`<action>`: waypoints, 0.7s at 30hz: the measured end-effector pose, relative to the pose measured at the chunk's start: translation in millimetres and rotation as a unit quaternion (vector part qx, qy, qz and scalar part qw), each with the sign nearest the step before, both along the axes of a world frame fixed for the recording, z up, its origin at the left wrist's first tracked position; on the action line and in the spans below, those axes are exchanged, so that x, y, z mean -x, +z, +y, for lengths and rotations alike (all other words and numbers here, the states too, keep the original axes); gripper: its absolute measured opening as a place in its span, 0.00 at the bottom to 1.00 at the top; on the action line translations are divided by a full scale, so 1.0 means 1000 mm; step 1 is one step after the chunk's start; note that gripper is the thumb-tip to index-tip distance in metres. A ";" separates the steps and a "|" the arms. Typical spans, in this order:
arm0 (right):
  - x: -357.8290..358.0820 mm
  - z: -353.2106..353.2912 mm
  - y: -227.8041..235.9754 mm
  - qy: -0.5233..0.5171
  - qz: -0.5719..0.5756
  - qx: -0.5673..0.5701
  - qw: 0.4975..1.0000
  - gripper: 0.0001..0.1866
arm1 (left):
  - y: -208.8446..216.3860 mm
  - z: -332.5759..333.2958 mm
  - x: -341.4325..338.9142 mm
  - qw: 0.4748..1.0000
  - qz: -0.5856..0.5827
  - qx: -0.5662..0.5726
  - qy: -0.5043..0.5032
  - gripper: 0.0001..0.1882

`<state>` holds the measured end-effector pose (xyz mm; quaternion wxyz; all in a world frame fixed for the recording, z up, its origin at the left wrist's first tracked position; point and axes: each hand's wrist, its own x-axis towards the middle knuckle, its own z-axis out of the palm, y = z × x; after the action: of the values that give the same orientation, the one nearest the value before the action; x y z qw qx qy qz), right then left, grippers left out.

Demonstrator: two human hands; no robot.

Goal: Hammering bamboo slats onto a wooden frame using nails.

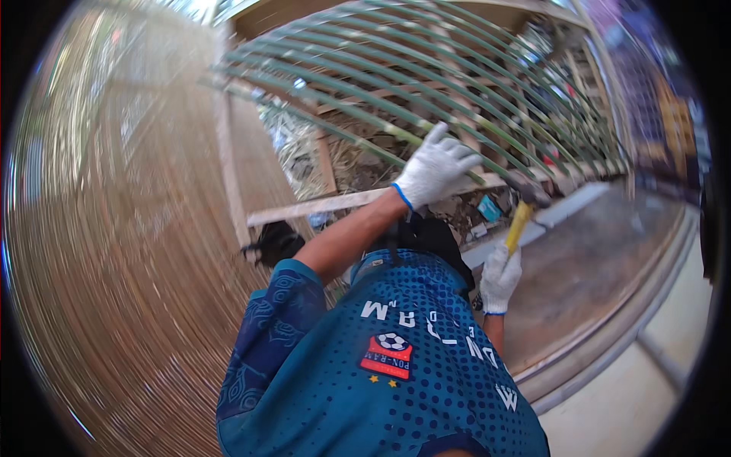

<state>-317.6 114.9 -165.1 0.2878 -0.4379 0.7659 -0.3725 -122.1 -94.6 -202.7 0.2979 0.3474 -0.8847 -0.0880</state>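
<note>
My left hand, in a white knit glove with a blue cuff, lies over green bamboo strips near the close rail of a wooden frame. Its fingers are spread apart, and the palm side is hidden. My right hand, gloved the same way, is closed around the yellow handle of a hammer. The dark hammer head is by the near rail, close to the strips' ends. Several strips lie side by side across the frame, with gaps between them.
A wide slatted bamboo panel fills the left side. Below the frame are wood scraps and shavings and a blue packet. A brown board lies to the right, beside pale tiles. A black bag-like thing is near the left corner.
</note>
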 end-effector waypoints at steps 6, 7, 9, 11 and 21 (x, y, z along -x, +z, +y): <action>0.025 0.000 -0.020 0.048 -0.119 -0.040 0.991 0.16 | 0.051 0.119 -0.067 0.947 0.256 -0.113 0.157 0.16; 0.030 -0.002 -0.020 0.055 -0.101 -0.058 0.992 0.16 | 0.047 0.147 -0.083 0.935 0.248 -0.162 0.195 0.13; 0.032 -0.003 -0.024 0.038 -0.118 -0.053 0.991 0.15 | 0.026 0.208 -0.121 0.894 0.220 -0.202 0.335 0.07; 0.036 -0.001 -0.029 -0.016 -0.143 -0.042 0.989 0.15 | -0.011 0.262 -0.168 0.814 0.170 -0.176 0.527 0.08; 0.011 -0.022 0.010 -0.214 -0.167 -0.032 0.962 0.15 | -0.274 0.332 -0.359 0.667 -0.128 -0.276 0.680 0.19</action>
<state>-328.9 93.1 -154.8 0.3392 -0.1859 0.7943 -0.4686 237.0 237.1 -477.2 0.0499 0.9268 -0.3680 -0.0558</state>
